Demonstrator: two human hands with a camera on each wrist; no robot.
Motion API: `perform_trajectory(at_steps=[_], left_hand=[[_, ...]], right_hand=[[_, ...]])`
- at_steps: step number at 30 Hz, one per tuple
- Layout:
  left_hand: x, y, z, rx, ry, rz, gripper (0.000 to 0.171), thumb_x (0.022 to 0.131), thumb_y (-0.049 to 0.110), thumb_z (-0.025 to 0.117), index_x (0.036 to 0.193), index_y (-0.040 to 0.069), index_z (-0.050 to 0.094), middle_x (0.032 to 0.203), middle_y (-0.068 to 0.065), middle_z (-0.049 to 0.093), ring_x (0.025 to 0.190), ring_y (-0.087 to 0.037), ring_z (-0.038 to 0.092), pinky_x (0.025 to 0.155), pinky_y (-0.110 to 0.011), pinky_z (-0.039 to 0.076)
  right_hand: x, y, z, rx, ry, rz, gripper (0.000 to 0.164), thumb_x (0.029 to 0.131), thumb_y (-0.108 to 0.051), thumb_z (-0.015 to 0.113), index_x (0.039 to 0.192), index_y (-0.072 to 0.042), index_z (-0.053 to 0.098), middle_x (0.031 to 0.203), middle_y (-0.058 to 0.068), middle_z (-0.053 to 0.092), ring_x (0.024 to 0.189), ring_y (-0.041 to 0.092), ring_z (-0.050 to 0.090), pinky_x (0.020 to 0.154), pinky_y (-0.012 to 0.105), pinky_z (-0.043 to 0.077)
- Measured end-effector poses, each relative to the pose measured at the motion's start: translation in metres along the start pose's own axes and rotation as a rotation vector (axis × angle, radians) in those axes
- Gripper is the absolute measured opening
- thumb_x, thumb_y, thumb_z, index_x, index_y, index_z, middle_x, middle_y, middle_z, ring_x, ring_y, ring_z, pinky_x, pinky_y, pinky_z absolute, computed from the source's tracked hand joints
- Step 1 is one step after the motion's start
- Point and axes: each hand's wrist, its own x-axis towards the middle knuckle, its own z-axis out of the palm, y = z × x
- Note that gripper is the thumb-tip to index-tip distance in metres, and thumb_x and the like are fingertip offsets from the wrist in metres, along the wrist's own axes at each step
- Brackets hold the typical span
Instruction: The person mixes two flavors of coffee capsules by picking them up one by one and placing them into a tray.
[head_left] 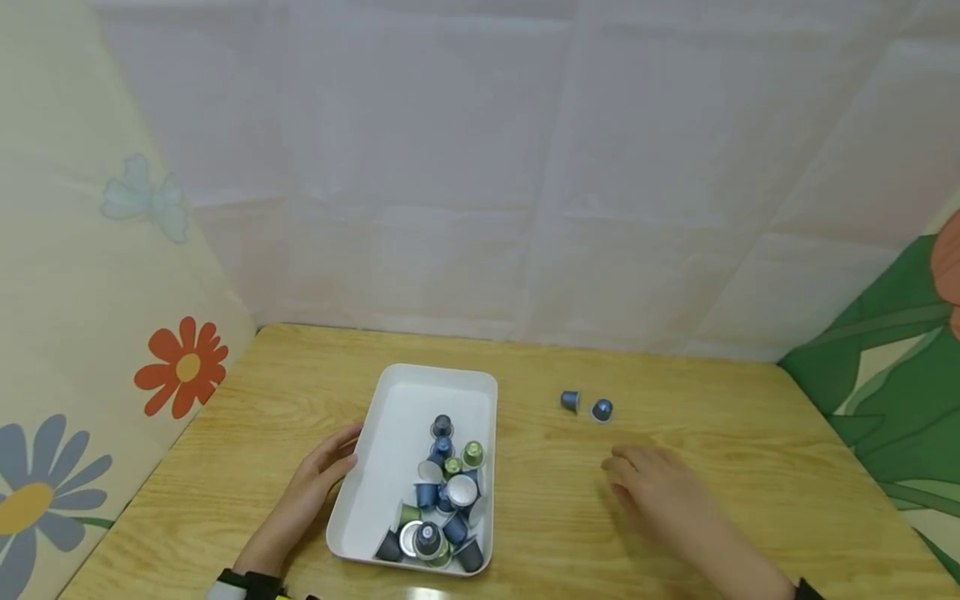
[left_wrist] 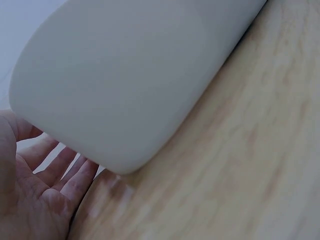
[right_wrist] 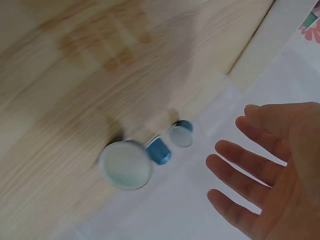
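Note:
A white tray holds several blue, green and dark coffee capsules, mostly toward its near end. My left hand lies against the tray's left side, its fingers along the outer wall; in the left wrist view, part of the fingers is hidden behind the tray. My right hand is over the table to the right of the tray, fingers loosely extended and holding nothing. Beyond it lie two blue capsules, one on its side and one lid down. A larger-looking capsule with a pale lid shows in the right wrist view.
The wooden table meets a white cloth backdrop at its far edge. Flower-patterned panels stand at the left and right.

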Motion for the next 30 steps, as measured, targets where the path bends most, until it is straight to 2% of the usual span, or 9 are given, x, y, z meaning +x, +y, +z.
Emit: perform_trajectory(at_steps=[2,3,5,13,16,21,24,28,30], left_hand=[[0.0,0.001,0.0,-0.002,0.0,-0.009,0.053,0.102,0.015,0.054,0.15,0.0,0.038,0.151,-0.022,0.039,0.12,-0.004,0.051,0.094,-0.024,0.046],[0.0,0.002,0.0,-0.001,0.0,-0.015,0.054,0.102,0.016,0.054,0.15,0.0,0.037,0.152,-0.022,0.039,0.12,-0.003,0.051,0.094,-0.024,0.046],[0.001,0.002,0.001,-0.002,0.005,-0.018,0.054,0.101,0.015,0.054,0.15,0.0,0.037,0.151,-0.021,0.039,0.12,-0.003,0.051,0.094,-0.023,0.046],[0.001,0.001,-0.001,0.035,0.039,-0.016,0.054,0.1,0.013,0.056,0.15,0.002,0.039,0.147,-0.024,0.043,0.117,0.0,0.052,0.094,-0.02,0.044],[0.002,0.0,-0.001,0.041,0.04,-0.008,0.054,0.1,0.013,0.057,0.15,0.001,0.039,0.148,-0.024,0.043,0.118,0.001,0.052,0.094,-0.02,0.044],[0.004,0.0,0.0,0.051,0.036,0.007,0.055,0.099,0.014,0.058,0.148,-0.004,0.04,0.151,-0.019,0.041,0.119,0.004,0.049,0.095,-0.018,0.042],[0.004,-0.001,0.0,0.068,0.047,0.014,0.053,0.099,0.013,0.059,0.146,-0.004,0.043,0.15,-0.019,0.043,0.118,0.005,0.05,0.094,-0.017,0.042],[0.003,-0.001,0.0,0.076,0.05,0.017,0.052,0.099,0.012,0.059,0.146,-0.003,0.044,0.148,-0.019,0.045,0.118,0.003,0.051,0.094,-0.017,0.042],[0.002,-0.001,0.0,0.078,0.05,0.015,0.052,0.099,0.013,0.059,0.146,-0.003,0.044,0.149,-0.019,0.045,0.118,0.002,0.051,0.094,-0.017,0.042]], right_hand=[[-0.006,0.005,-0.001,-0.017,-0.013,0.021,0.029,0.075,-0.013,0.085,0.1,-0.007,0.07,0.105,0.011,0.068,0.093,0.029,0.065,0.077,0.048,0.054],[-0.009,0.007,-0.002,-0.028,-0.027,0.038,0.039,0.066,-0.009,0.09,0.1,-0.008,0.07,0.105,0.011,0.068,0.094,0.03,0.065,0.077,0.048,0.054],[-0.014,0.013,-0.003,-0.039,-0.035,0.053,0.04,0.066,-0.009,0.089,0.101,-0.007,0.069,0.105,0.012,0.068,0.094,0.03,0.065,0.076,0.048,0.054],[-0.028,0.024,-0.008,0.0,-0.196,0.18,0.036,0.074,-0.011,0.086,0.107,-0.008,0.07,0.114,0.013,0.066,0.101,0.032,0.064,0.081,0.053,0.051],[-0.033,0.029,-0.008,0.026,-0.215,0.205,0.034,0.075,-0.011,0.085,0.106,-0.01,0.071,0.115,0.014,0.066,0.102,0.034,0.064,0.082,0.056,0.05],[-0.041,0.037,-0.01,0.053,-0.232,0.225,0.021,0.079,-0.016,0.083,0.095,-0.019,0.07,0.112,0.011,0.066,0.101,0.033,0.063,0.082,0.056,0.05],[-0.045,0.04,-0.01,0.052,-0.277,0.271,0.022,0.081,-0.02,0.081,0.099,-0.018,0.068,0.112,0.009,0.065,0.1,0.031,0.063,0.082,0.055,0.05],[-0.047,0.042,-0.009,0.054,-0.354,0.316,0.034,0.082,-0.025,0.08,0.11,-0.011,0.067,0.112,0.009,0.065,0.099,0.031,0.063,0.079,0.056,0.05],[-0.046,0.043,-0.008,0.07,-0.392,0.331,0.034,0.083,-0.026,0.079,0.111,-0.01,0.067,0.113,0.009,0.065,0.098,0.031,0.064,0.078,0.056,0.051]])
